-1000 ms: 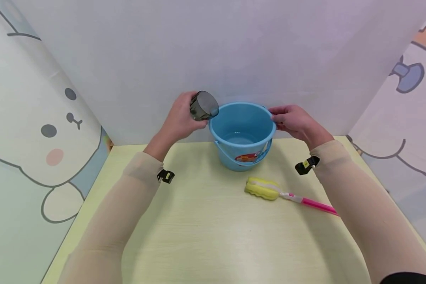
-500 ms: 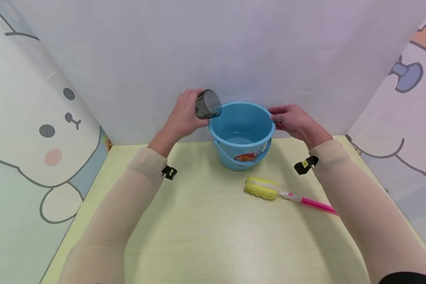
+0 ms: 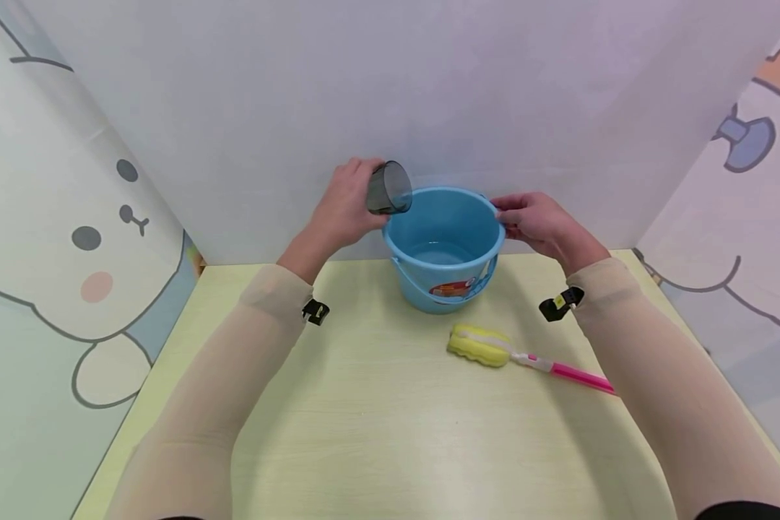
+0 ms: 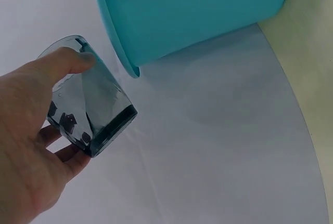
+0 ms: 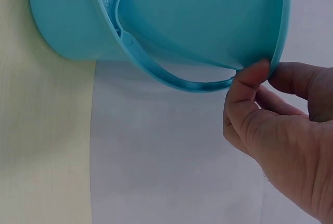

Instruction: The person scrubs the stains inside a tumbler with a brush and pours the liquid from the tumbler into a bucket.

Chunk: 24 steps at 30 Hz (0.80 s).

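Observation:
My left hand (image 3: 346, 206) grips a smoky grey see-through cup (image 3: 388, 189) round its side. The cup is tipped over, its mouth facing right beside the left rim of a light blue bucket (image 3: 422, 290). In the left wrist view the thumb lies over the cup (image 4: 106, 96), and drops show on its wall. At the bucket's right side, my right hand (image 3: 539, 222) pinches the rim between thumb and fingers, near the end of the handle (image 5: 190, 84). The bucket stands upright, with some water (image 3: 437, 253) visible at its bottom.
A sponge brush lies in front of the bucket, with a yellow head (image 3: 479, 345) and a pink handle (image 3: 581, 375) reaching to my right sleeve (image 3: 656, 390). The pale wooden table (image 3: 390, 433) ends at a plain wall (image 3: 390, 87) behind the bucket.
My left hand has moved slightly right and up with the cup, bringing it closer over the bucket's left rim and tipping it further. My right hand and the bucket stay put.

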{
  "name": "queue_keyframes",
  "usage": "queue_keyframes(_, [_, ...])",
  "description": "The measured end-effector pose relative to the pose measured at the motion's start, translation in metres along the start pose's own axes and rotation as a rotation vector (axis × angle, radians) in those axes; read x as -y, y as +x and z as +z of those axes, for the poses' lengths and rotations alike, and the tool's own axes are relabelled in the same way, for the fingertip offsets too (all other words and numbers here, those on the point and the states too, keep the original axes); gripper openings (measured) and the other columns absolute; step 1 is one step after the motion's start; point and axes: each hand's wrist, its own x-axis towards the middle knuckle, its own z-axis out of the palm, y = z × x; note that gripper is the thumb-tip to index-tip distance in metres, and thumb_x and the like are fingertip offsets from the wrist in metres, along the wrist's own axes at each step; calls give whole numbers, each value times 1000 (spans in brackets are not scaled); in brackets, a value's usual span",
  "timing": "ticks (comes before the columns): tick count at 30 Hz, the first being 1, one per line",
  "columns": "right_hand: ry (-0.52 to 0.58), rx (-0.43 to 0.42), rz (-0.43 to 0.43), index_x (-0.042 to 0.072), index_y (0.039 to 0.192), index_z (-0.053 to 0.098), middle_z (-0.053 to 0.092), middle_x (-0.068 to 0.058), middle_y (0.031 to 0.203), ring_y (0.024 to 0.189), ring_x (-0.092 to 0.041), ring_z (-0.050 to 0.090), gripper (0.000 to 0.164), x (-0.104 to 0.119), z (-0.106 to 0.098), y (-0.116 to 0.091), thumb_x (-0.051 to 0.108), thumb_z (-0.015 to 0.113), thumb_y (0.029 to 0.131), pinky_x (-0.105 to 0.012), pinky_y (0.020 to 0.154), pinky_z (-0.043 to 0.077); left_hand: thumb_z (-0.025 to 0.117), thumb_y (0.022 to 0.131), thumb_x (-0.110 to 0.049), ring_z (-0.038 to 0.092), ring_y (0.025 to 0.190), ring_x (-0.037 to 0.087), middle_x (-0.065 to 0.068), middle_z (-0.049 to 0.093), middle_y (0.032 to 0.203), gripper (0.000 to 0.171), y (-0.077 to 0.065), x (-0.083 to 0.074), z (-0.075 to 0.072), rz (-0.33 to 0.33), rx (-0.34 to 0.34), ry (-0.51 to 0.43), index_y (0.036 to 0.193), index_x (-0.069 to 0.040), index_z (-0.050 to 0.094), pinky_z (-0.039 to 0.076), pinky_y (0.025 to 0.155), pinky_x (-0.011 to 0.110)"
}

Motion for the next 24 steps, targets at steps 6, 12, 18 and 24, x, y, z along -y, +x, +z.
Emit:
queue_keyframes(6, [7, -2, 2, -1, 161, 40, 49, -23, 151, 124, -34, 59, 51, -1, 0, 0, 12, 51, 113, -33, 100, 57, 91, 86, -23, 41, 137, 38, 16, 47, 152, 90, 2, -4, 0, 28, -8, 33, 159, -5, 41, 44, 111, 48])
queue_keyframes(12, [6, -4, -2, -1, 161, 40, 49, -23, 152, 125, -36, 58, 51, -1, 0, 0, 12, 51, 113, -33, 99, 57, 90, 87, -21, 40, 138, 39, 16, 47, 153, 90, 4, -9, -1, 39, -7, 52, 159, -6, 40, 43, 112, 48])
queue_keyframes(18, [3, -7, -4, 0, 162, 39, 49, -22, 152, 124, -35, 59, 52, -2, -1, -1, 12, 51, 113, -33, 100, 57, 90, 86, -19, 41, 138, 39, 16, 47, 154, 89, 5, -12, -1, 59, -10, 64, 159, -6, 41, 43, 113, 48])
queue_keyframes(24, [5, -4, -2, 0, 162, 39, 48, -22, 152, 123, -33, 59, 52, -2, -1, -1, 13, 51, 113, -30, 97, 58, 90, 87, -19, 41, 138, 39, 16, 46, 154, 88, 6, -12, -1, 75, -16, 67, 159, -6, 41, 41, 115, 48])
